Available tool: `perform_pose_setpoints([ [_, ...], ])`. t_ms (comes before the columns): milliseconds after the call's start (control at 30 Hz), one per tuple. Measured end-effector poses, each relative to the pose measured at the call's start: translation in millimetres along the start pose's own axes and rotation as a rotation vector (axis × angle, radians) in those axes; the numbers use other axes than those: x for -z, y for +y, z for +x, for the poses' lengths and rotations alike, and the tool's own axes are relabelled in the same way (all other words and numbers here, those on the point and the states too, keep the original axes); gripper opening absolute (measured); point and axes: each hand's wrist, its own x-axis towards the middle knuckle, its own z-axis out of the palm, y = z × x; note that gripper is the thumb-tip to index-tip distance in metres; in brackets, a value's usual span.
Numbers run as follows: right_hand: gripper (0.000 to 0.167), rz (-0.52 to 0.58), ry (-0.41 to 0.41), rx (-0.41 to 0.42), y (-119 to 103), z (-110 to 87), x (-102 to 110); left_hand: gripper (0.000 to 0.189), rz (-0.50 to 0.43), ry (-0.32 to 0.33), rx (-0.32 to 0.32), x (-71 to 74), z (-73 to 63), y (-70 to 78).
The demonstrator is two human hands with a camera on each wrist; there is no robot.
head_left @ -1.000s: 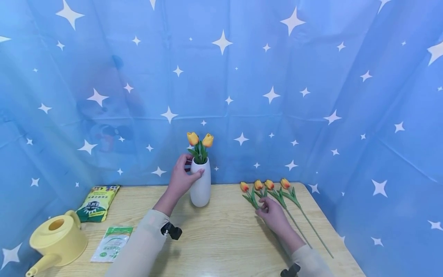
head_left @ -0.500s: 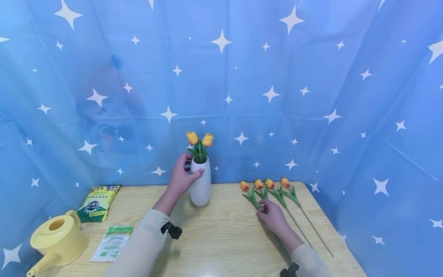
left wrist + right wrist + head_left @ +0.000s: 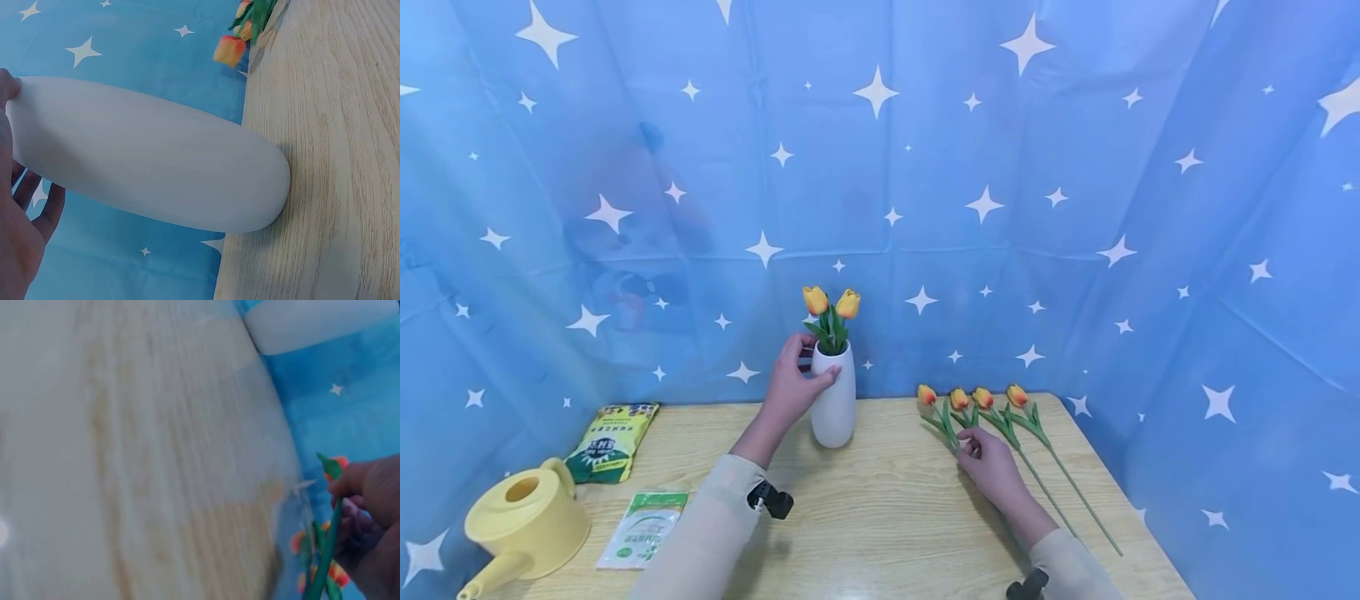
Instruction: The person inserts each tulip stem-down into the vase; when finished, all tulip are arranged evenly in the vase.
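My left hand [image 3: 793, 385] grips the upper part of a white vase [image 3: 835, 410], thumb in front and fingers behind. The vase stands upright on the table, and two yellow-orange tulips [image 3: 816, 300] rise from its mouth. In the left wrist view the vase's smooth side [image 3: 156, 156] fills the middle. At the right, my right hand [image 3: 994, 472] pinches the leftmost tulip [image 3: 927, 395] by its stem, below the leaves. The right wrist view shows that green stem [image 3: 327, 559] between thumb and fingers. Several orange tulips [image 3: 1018, 396] lie beside that hand, their stems partly hidden.
On the left are a yellow watering can [image 3: 533, 525], a green-and-yellow packet [image 3: 612, 442] and a white-and-green packet [image 3: 646, 529]. A blue curtain [image 3: 880, 175] with white stars hangs right behind the wooden table [image 3: 865, 517].
The leftmost tulip's head has shifted slightly up and left, with my right hand at its stem. My left hand and the vase stay in place.
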Motion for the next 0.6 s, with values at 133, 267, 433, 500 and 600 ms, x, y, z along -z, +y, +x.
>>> perform_pose_setpoints([
  [133, 0.026, 0.051, 0.011, 0.014, -6, 0.3, 1, 0.055, 0.001, -0.002, 0.003, 0.1, -0.9, 0.6],
  [267, 0.030, 0.080, 0.019, 0.008, -13, 0.7, 4, 0.053, 0.004, -0.002, 0.000, -0.1, -1.5, 0.1],
  [433, 0.029, 0.180, 0.036, -0.012, -21, 3.6, 10, 0.052, 0.003, 0.000, -0.014, -0.2, -0.8, -0.8],
  [500, 0.028, 0.221, 0.041, -0.024, -24, 5.9, 13, 0.052, 0.002, 0.002, -0.014, -0.1, -0.5, -1.1],
  [600, 0.029, 0.273, 0.058, -0.038, -31, 8.6, 18, 0.052, 0.001, 0.002, -0.010, -0.1, 0.0, -1.3],
])
